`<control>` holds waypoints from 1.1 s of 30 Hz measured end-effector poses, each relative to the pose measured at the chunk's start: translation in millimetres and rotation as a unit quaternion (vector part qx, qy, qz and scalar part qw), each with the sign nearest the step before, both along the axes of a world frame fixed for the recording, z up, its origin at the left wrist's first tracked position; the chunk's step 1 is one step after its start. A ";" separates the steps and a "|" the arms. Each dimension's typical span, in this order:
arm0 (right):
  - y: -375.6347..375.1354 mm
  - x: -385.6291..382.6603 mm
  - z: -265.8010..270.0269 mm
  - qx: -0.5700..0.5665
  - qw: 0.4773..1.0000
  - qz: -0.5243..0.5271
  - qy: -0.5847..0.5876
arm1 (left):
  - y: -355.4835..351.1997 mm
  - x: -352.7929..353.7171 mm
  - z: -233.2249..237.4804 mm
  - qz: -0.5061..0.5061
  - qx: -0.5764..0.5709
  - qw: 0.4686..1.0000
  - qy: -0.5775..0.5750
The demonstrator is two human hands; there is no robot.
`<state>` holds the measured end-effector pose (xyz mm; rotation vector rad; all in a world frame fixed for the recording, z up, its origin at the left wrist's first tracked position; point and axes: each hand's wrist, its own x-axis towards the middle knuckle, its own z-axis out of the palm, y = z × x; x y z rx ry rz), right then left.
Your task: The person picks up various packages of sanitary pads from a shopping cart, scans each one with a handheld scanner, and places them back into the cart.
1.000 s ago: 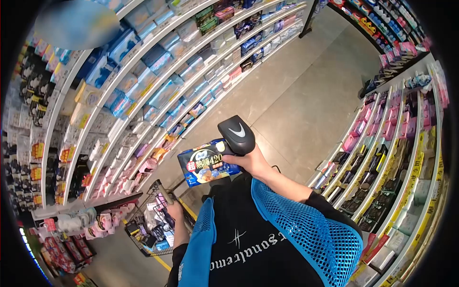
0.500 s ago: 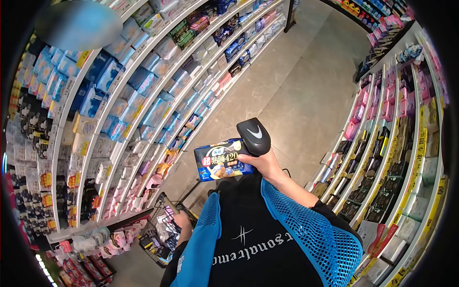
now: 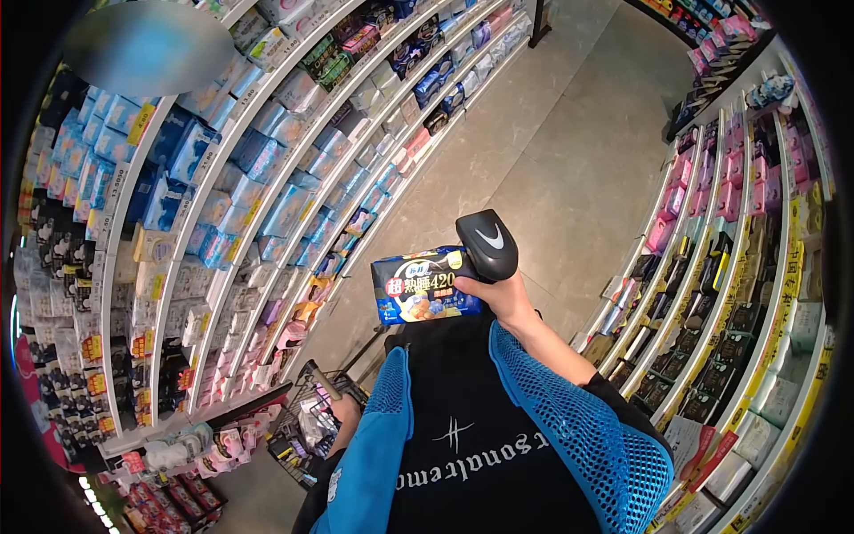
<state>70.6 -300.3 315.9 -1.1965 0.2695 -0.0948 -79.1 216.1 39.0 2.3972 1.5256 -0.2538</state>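
My right hand (image 3: 500,292) is closed around a black handheld barcode scanner (image 3: 487,246) with a white curved mark. It also grips a dark blue pack of sanitary pads (image 3: 418,289), its printed front with "420" facing up toward me. The thumb lies at the pack's right end, and the other fingers are hidden behind. Lower left, my left hand (image 3: 345,413) is closed on the handle (image 3: 322,381) of a wire shopping cart (image 3: 289,440). Several packaged goods lie in the cart's basket.
On the left, a long shelf rack (image 3: 267,205) carries rows of pads and tissue packs with price strips. Another shelf rack (image 3: 712,267) with pink and black packs lines the right side. Between them runs a grey tiled floor (image 3: 551,169).
The scanner and the pack have shifted slightly up and to the right in view, with the pack tilted a little differently. My left hand stays at the cart handle.
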 end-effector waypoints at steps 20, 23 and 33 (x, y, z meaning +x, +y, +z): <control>-55.3 89.3 -21.1 0.021 0.986 -0.099 0.131 | -103.5 83.2 51.2 0.022 0.071 0.980 0.186; -73.7 114.7 -30.4 0.010 0.985 -0.071 0.159 | -118.2 103.6 57.0 0.026 0.073 0.974 0.213; -103.8 232.1 -8.8 -0.014 0.979 -0.047 0.200 | -162.3 169.8 67.9 0.036 0.074 0.959 0.272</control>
